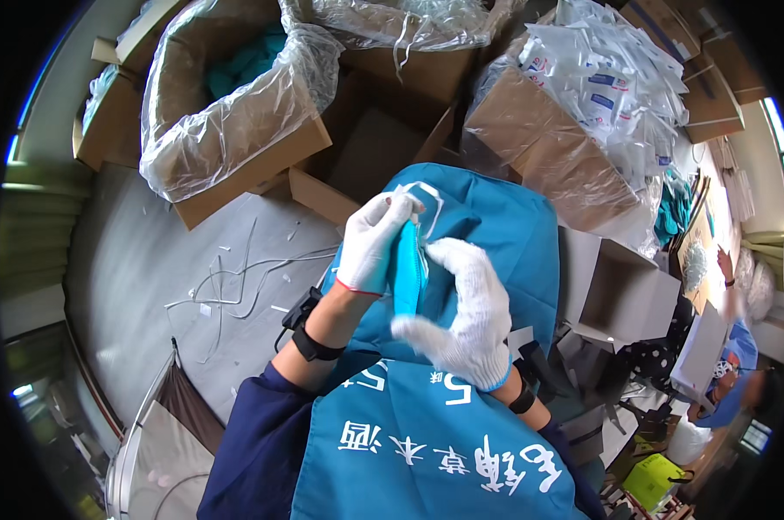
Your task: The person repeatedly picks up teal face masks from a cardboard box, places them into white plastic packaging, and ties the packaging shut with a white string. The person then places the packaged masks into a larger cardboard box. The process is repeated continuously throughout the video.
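My left hand [373, 243], in a white knit glove, pinches the upper end of a turquoise face mask [407, 270]. The mask hangs upright, folded edge-on, with a white loop [433, 208] sticking out at its top. Beside it, my right hand [472, 316], also gloved in white, is curved open with thumb and fingers spread apart. The right thumb lies close to the mask's lower end; whether it touches is unclear. Below both hands, a blue apron [496, 234] with white lettering covers my lap.
Ahead stands a plastic-lined carton [253, 160] with teal pieces, beside an open brown carton [370, 130]. A carton [552, 143] at right overflows with white packets [604, 78]. White strips [236, 290] lie on the grey floor. Another person [738, 347] sits far right, near a white box [617, 290].
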Available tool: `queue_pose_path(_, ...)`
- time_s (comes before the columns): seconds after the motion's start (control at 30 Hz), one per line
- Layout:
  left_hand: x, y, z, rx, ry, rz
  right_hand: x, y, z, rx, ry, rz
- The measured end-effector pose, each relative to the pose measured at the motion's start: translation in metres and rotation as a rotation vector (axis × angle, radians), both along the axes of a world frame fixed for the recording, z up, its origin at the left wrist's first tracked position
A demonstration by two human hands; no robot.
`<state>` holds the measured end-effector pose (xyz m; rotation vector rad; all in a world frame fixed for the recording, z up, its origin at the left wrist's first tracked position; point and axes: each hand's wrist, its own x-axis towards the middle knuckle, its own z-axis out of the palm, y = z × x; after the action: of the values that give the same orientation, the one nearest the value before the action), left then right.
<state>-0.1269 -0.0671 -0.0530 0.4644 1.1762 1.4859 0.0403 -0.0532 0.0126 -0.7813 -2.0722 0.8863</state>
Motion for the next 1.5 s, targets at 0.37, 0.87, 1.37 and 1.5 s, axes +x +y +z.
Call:
queue_pose_path(0.37, 0.022, -0.014, -0.001, -0.126, 0.153, -0.204, 0.058, 0.037, -0.048, -0.463, 0.135, -0.52)
queue_pose_path(0.87, 0.009, -0.035, 0.033, 0.417, 0.953, -0.343, 0.088, 0.042, -0.031, -0.088, -0.061, -0.387)
queue_pose_path(1.37, 0.042, 0.004, 0.026, 0.179, 0.133, -0.011, 0.078, 0.036, -0.043, -0.875, 0.668, 0.15)
queue_pose_path(1.5, 0.049, 0.011, 0.015, 0.149, 0.109, 0.124, 0.047, 0.013, -0.033, -0.945, 0.752, 0.092)
